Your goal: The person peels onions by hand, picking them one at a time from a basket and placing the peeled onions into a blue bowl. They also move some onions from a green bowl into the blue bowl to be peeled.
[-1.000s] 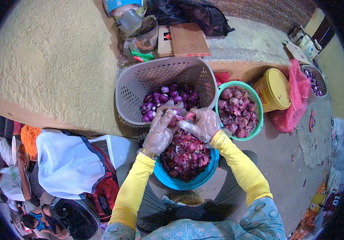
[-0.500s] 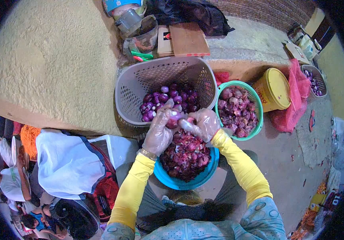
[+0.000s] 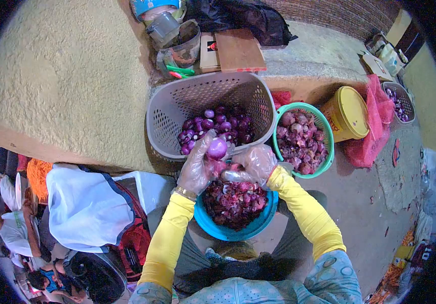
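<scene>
Standing behind the held onion, a grey basket neighbours a green basket.

Gloved left hand and right hand meet at the centre of the frame, above a blue basin of onion skins.
The left hand grips a smooth purple onion; what the right fingers hold is too hidden to tell. Just above the hands, a grey basket holds shiny purple onions; right of centre, a green basket holds duller, rough-skinned onions. Farther right stand a yellow-lidded bucket and a pink mesh bag; a white cloth spreads at lower left.
</scene>
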A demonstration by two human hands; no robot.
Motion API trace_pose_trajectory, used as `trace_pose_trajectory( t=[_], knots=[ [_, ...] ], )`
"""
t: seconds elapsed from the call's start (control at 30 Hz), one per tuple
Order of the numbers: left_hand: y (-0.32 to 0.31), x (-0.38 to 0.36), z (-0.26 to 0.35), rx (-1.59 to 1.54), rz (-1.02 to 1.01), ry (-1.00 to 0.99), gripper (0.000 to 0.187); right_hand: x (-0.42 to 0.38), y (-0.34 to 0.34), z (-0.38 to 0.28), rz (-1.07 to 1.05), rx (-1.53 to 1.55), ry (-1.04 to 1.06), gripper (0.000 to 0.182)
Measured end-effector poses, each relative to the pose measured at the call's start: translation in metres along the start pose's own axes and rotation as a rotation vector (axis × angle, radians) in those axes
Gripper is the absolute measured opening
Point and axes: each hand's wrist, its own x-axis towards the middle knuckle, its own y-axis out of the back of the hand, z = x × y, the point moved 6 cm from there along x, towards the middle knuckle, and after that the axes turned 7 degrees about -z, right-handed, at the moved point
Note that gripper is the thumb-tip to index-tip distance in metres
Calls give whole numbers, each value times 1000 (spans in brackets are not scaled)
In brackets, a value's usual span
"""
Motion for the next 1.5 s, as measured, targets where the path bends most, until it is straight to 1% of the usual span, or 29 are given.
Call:
trace_pose_trajectory(
  t=[0.03, 0.1, 0.17, 0.2, 0.23, 0.3, 0.33, 0.37, 0.4, 0.43, 0.53, 0.57, 0.63, 0.77, 0.87, 0.93, 0.97, 1.03, 1.17, 1.23, 1.27, 1.33, 1.37, 1.43, 1.47, 1.5],
  knots=[
    [0, 1, -1, 0, 0, -2, 42, 0, 0, -1, 0, 0, 2, 50],
    [1, 3, 4, 3, 3, -90, 44, -1, -5, -4, -136, -47, -37, 52],
    [5, 5, 4, 39, -13, -114, 44, 0, -4, -6, -164, -38, -21, 55],
    [3, 5, 6, 76, -31, -138, 44, 0, -4, -7, -173, -83, -3, 55],
    [4, 4, 7, 75, -30, -138, 44, 0, -5, -8, -182, -128, 15, 55],
    [6, 2, 4, -8, 0, -28, 44, 0, -7, -10, -187, -138, 50, 56],
    [8, 3, 2, -9, 0, -29, 44, 0, -8, -13, -193, -148, 85, 57],
    [11, 6, 4, -85, 11, -97, 47, -1, -8, -14, -193, -147, 86, 57],
    [13, 8, 7, -161, 20, -166, 49, 0, -11, -13, -244, -155, 68, 58],
    [13, 9, 9, -161, 21, -166, 49, -1, -14, -13, -295, -163, 49, 58],
    [18, 7, 17, -178, 59, -165, 40, -2, -8, -13, -281, -128, 28, 59],
    [18, 6, 19, -178, 59, -165, 40, -2, -8, -12, -281, -128, 28, 59],
    [19, 3, 17, -238, 73, -102, 46, -1, -11, -9, -269, -83, 28, 60],
    [20, 5, 15, -303, 77, -53, 46, -1, -21, -2, -232, -124, -16, 61],
    [16, 5, 18, -258, 71, -96, 47, 0, -11, -8, -265, -118, -29, 62],
    [12, 4, 19, -235, 64, -100, 47, 0, -9, -10, -388, -194, -70, 64],
    [9, 3, 19, -235, 64, -99, 47, 0, -9, -10, -388, -194, -71, 64],
    [-4, 0, 20, -153, 67, -102, 34, -1, -10, -8, -395, -164, -78, 66],
    [19, 5, 12, -107, -12, -76, 32, 0, -6, -9, -372, -127, -124, 66],
    [20, 6, 7, -169, -79, -1, 38, -1, -4, -6, -257, -66, -81, 66],
    [22, 5, 4, -169, -79, 0, 38, -1, -5, -5, -257, -65, -82, 66],
    [19, 3, 4, -112, 7, -62, 40, -1, -5, -5, -253, -82, -50, 65],
    [16, 3, 4, -112, 7, -63, 40, -1, -7, -4, -253, -83, -49, 65],
    [12, 2, 10, 10, 35, -143, 42, -1, -1, -5, -121, -21, 5, 61],
    [9, 1, 11, 10, 34, -144, 42, 0, -2, -6, -120, -22, 6, 61],
    [7, 1, 12, 16, 28, -119, 42, 1, 2, -6, -44, 72, -36, 59]
  ],
)
